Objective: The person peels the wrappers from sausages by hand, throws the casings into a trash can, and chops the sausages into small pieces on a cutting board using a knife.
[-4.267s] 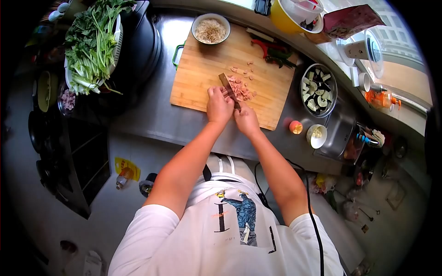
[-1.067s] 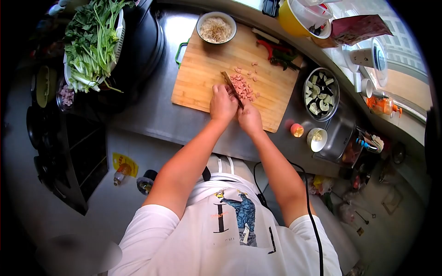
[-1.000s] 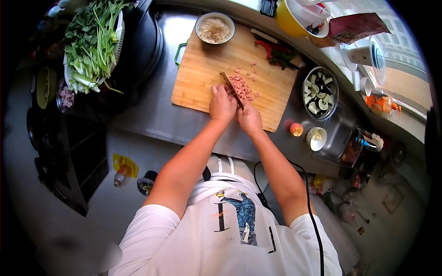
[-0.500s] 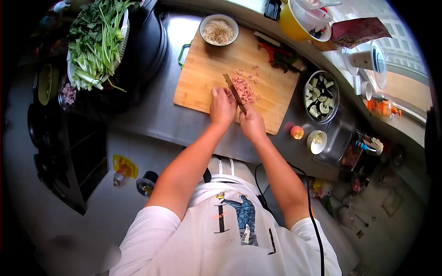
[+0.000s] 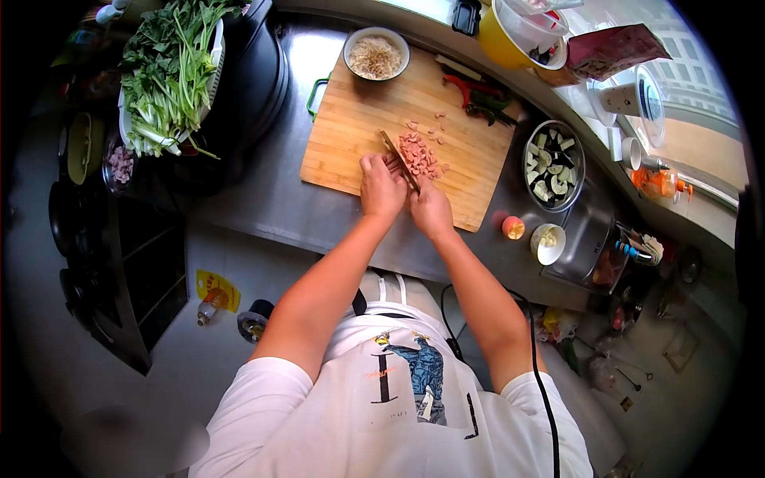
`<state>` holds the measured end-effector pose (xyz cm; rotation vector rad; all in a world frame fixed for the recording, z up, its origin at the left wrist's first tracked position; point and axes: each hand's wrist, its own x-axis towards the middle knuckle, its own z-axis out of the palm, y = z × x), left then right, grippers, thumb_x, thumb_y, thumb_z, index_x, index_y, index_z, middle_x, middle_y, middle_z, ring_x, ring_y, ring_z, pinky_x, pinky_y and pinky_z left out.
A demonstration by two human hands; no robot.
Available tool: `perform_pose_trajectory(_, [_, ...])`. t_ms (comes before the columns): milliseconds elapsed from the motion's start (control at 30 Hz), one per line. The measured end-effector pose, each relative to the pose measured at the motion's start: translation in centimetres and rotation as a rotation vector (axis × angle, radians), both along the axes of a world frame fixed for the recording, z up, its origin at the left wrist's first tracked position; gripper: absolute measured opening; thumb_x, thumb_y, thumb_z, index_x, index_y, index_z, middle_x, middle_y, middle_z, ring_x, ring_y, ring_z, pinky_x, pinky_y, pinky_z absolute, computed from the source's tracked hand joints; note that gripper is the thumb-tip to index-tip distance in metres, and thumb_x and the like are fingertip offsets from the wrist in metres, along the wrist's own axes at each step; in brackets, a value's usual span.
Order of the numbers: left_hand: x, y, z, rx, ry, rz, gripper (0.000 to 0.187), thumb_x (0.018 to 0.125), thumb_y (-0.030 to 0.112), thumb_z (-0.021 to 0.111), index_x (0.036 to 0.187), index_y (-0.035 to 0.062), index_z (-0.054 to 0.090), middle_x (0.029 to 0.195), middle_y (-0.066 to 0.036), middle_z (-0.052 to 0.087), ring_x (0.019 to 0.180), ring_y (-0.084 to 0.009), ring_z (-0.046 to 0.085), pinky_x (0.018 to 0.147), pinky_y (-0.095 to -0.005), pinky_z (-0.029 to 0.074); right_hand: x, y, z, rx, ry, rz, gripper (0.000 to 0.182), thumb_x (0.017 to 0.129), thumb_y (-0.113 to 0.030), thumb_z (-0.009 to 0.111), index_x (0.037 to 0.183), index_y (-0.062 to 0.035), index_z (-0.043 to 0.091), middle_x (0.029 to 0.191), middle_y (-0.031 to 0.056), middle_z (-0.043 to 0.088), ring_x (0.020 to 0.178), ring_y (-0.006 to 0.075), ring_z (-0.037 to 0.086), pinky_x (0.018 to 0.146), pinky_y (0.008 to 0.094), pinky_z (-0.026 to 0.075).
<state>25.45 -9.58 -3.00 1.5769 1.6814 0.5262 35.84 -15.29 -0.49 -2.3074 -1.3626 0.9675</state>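
Observation:
My right hand [image 5: 431,209] is wrapped round the handle of a kitchen knife [image 5: 398,159], its blade pointing up and to the left over the wooden cutting board [image 5: 335,151]. Against the blade's left side, the curled fingers of my left hand [image 5: 382,187] are closed; whatever they hold is hidden. Small diced pink meat [image 5: 419,156] lies heaped just right of the blade, with a few loose bits farther up the board. At the board's top left corner stands a bowl of pale shreds [image 5: 376,57]. Red and green chili peppers [image 5: 482,99] rest along its upper right edge.
A metal bowl of cut eggplant [image 5: 550,166] stands right of the board, near a small white bowl [image 5: 548,244], a partly eaten-looking peach [image 5: 513,228] and the sink [image 5: 586,239]. Leafy greens [image 5: 171,80] fill a white basket at upper left. Containers line the windowsill.
The knife and both hands have shifted slightly to the left, and the blade leans a little farther left. The diced meat stays in its heap.

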Motion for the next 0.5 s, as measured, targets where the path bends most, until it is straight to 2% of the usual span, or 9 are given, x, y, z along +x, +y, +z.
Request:
perform_pose_trajectory(233, [0.1,0.1,-0.4,-0.023,-0.048,0.025,0.043,0.075,0.008,0.065,0.114,0.0009,0.05,0.117,-0.02,0.048,0.103,-0.0415,0.057,0.089,-0.047,0.049,-0.1,-0.3,1.6,-0.139,-0.041,0.047,0.019,0.086,-0.013,0.055,0.103,-0.0046,0.057,0.087,0.0276,0.066,0.085,0.0474,0.063,0.076,0.0553,0.048])
perform_pose_trajectory(300, [0.1,0.2,-0.2,0.027,-0.003,0.01,0.036,0.077,0.01,0.071,0.107,-0.0008,0.054,0.112,-0.021,0.051,0.099,-0.0386,0.06,0.087,-0.0437,0.051,-0.4,0.2,0.7,-0.073,-0.002,-0.001,0.018,0.086,-0.013,0.055,0.101,-0.0034,0.057,0.087,0.0273,0.066,0.085,0.0474,0.063,0.076,0.0558,0.048])
perform_pose_trajectory(433, [-0.1,0.2,-0.9,0.004,0.014,0.001,0.035,0.078,0.012,0.072,0.106,-0.0008,0.055,0.111,-0.02,0.052,0.098,-0.0385,0.061,0.087,-0.0439,0.051,-0.6,0.4,0.3,0.003,0.023,-0.006,0.019,0.087,-0.013,0.054,0.103,-0.0036,0.058,0.089,0.0284,0.065,0.087,0.0473,0.063,0.077,0.0549,0.048])
perform_pose_trajectory(500, [-0.1,0.6,-1.2,-0.079,-0.115,0.038,0.038,0.075,0.009,0.066,0.11,0.0018,0.053,0.116,-0.02,0.05,0.1,-0.0412,0.059,0.086,-0.0485,0.049,-0.3,0.5,1.2,-0.049,0.037,0.004,0.021,0.087,-0.013,0.053,0.106,-0.0045,0.059,0.09,0.0287,0.065,0.088,0.047,0.062,0.078,0.0537,0.049])
